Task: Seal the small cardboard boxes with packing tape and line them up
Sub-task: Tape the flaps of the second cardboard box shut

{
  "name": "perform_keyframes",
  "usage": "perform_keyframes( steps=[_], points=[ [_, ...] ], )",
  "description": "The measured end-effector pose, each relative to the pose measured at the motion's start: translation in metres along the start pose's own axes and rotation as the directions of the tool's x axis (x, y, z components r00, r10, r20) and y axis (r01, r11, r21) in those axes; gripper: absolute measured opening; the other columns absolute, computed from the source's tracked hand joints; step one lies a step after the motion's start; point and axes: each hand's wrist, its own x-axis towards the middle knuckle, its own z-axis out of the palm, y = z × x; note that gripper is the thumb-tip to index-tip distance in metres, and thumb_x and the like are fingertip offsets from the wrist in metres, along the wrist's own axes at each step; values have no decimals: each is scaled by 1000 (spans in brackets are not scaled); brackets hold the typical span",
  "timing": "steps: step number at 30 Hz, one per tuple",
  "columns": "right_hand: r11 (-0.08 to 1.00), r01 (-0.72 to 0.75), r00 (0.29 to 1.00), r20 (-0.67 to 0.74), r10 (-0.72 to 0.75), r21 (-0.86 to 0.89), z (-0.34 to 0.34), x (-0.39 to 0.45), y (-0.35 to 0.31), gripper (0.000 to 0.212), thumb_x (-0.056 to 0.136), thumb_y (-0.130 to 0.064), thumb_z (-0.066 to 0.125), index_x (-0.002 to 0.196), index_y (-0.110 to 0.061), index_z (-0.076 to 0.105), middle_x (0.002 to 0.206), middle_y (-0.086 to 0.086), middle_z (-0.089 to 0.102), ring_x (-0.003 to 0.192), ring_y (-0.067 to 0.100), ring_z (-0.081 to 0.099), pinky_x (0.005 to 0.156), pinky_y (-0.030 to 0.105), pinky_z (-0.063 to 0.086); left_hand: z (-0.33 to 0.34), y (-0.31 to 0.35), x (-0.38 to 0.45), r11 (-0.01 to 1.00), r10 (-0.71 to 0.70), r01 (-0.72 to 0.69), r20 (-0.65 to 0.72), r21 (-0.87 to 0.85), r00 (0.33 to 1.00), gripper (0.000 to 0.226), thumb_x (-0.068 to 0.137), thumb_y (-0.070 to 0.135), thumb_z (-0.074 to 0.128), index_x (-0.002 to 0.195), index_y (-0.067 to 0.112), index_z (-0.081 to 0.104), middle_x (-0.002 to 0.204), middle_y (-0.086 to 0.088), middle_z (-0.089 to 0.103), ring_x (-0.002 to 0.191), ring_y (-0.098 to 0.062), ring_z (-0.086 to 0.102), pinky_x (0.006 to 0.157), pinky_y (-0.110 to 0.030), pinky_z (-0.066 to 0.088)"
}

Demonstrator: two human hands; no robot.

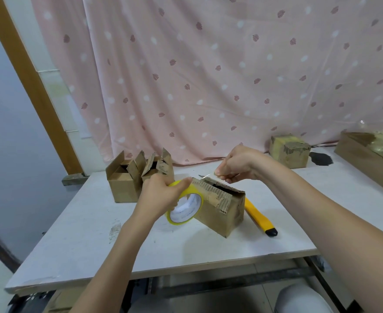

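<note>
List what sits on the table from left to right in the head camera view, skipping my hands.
Open cardboard boxes → roll of yellow tape → box being sealed → yellow utility knife → taped box → long cardboard tray.

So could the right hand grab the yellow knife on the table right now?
Probably not right away. The right hand is pinching the pulled-out end of the tape above the box. The knife lies uncovered just past that box, so once the tape is let go, the way looks free.
</note>
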Motion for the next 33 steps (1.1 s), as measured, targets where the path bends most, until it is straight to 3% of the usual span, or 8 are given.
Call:
perform_keyframes(
  steps=[4, 7, 13, 17, 21, 26, 30, 33],
  points=[
    [1000, -10, 1000, -8, 10, -6, -3, 3, 3, 19, 87, 7, 67, 103, 17, 66, 68, 14, 63, 56, 18, 59, 69, 30, 58, 0, -2, 0, 998, 35, -34, -15, 54, 999, 64, 87, 47, 68, 64, -11, 52, 66, -29, 61, 47, -22, 64, 61, -41, 55],
    [999, -10, 999, -32, 9, -37, -2, 6, 4, 20, 87, 5, 67, 104, 16, 67, 74, 16, 63, 64, 22, 59, 81, 35, 59, 0, -4, 1, 995, 31, -27, -43, 93, 999, 62, 84, 49, 69, 59, -2, 46, 54, -24, 50, 44, -20, 63, 60, -42, 54],
    [987, -66, 997, -42, 60, -145, -6, 15, 6, 30, 88, -3, 69, 115, 9, 66, 70, 7, 64, 76, 23, 60, 99, 41, 52, 1, 0, 0, 1000, 8, -9, 31, 10, 999, 53, 94, 38, 60, 63, -4, 66, 43, -4, 59, 41, -9, 56, 61, -26, 50],
    [979, -101, 995, -12, 100, -175, -7, 17, 9, 31, 91, -2, 67, 120, 9, 63, 70, 7, 63, 73, 20, 59, 95, 35, 54, 7, 1, 2, 999, 13, -15, 46, 36, 999, 52, 92, 38, 62, 65, -7, 66, 46, -5, 61, 41, -10, 55, 57, -25, 48],
    [981, -98, 995, 4, 100, -165, -9, 21, 11, 25, 91, 1, 66, 113, 12, 65, 71, 11, 62, 64, 17, 57, 76, 27, 55, 12, 7, 6, 996, 12, -18, 61, 87, 998, 53, 90, 38, 63, 60, -5, 65, 44, -3, 61, 38, -8, 54, 53, -20, 42],
    [964, -149, 987, 22, 158, -222, -10, 34, 9, 3, 93, -1, 64, 93, 1, 66, 71, 10, 63, 65, 16, 58, 81, 28, 55, 15, 15, 14, 985, -24, 6, 99, 173, 995, 50, 88, 36, 61, 49, 4, 62, 47, -7, 63, 39, -7, 52, 57, -29, 52],
    [929, -233, 968, 21, 250, -288, -5, 42, 11, 18, 97, -4, 58, 79, -3, 59, 48, 5, 61, 65, 16, 57, 93, 33, 54, 20, 17, 20, 978, -62, 34, 130, 205, 990, 52, 86, 40, 60, 71, -9, 68, 52, -13, 65, 50, -19, 55, 67, -42, 57],
    [910, -249, 966, -14, 259, -331, -1, 46, 10, 19, 96, -6, 59, 76, -5, 58, 52, 5, 63, 72, 20, 63, 97, 36, 53, 24, 16, 22, 967, -87, 44, 163, 251, 983, 50, 85, 39, 59, 74, -8, 70, 46, -3, 61, 54, -20, 56, 67, -40, 58]
  ],
)
